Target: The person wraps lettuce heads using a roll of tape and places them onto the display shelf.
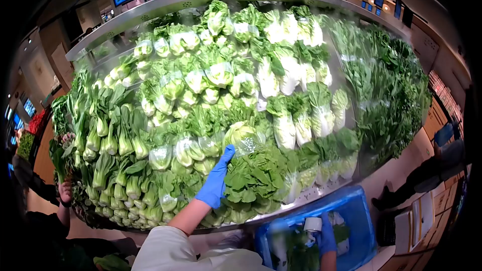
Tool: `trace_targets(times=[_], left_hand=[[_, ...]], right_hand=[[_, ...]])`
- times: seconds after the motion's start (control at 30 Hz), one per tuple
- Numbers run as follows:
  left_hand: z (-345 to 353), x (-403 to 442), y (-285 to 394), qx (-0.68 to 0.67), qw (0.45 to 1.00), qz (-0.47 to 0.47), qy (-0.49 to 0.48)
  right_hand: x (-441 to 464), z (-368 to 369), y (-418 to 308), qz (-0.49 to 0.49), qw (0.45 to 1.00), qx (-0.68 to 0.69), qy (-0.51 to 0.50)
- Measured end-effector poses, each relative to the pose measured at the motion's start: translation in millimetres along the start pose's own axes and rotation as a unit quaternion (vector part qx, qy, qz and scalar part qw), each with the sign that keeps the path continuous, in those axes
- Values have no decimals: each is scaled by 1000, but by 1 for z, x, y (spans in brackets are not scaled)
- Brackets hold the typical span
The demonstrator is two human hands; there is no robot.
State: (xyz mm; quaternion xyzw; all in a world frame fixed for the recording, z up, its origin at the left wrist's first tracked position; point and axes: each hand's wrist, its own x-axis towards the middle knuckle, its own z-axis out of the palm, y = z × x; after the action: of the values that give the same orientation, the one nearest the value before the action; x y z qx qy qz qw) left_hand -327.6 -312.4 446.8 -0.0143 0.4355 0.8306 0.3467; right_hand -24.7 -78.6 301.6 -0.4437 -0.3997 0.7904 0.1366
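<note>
My left hand (217, 175), in a blue glove, reaches to a leafy green head (254, 175) at the lower middle of the display. Its fingers touch the pale, plastic-wrapped base (242, 138), and the grip is partly hidden. Lower right, my right hand (327, 234), also blue-gloved, is down inside a blue crate (369, 221) beside a white cylindrical object (313, 224) and dark leafy greens (296, 246). What its fingers do is hard to make out.
Bok choy (125, 145) fills the display's left, napa cabbages (290, 75) stand right of centre, and dark greens (386, 80) lie far right. Another person's hand (65, 190) is at the left edge. A person's leg (416, 178) and cartons (422, 216) are at right.
</note>
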Motion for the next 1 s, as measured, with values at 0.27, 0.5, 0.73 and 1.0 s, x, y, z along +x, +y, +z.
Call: trace_targets(times=[0.27, 0.5, 0.73, 1.0], left_hand=[[6, 17, 105, -177, 958, -51, -218], [-18, 47, 58, -156, 976, -31, -149], [-13, 56, 9, -128, 984, -45, -113], [-4, 45, -18, -97, 988, -57, -106]], right_hand=[[21, 111, -50, 31, 998, -10, -45], [6, 197, -116, -35, 943, 28, -330], [-46, 246, -155, -173, 916, -192, -307], [-41, 220, -138, -171, 921, -202, -287]])
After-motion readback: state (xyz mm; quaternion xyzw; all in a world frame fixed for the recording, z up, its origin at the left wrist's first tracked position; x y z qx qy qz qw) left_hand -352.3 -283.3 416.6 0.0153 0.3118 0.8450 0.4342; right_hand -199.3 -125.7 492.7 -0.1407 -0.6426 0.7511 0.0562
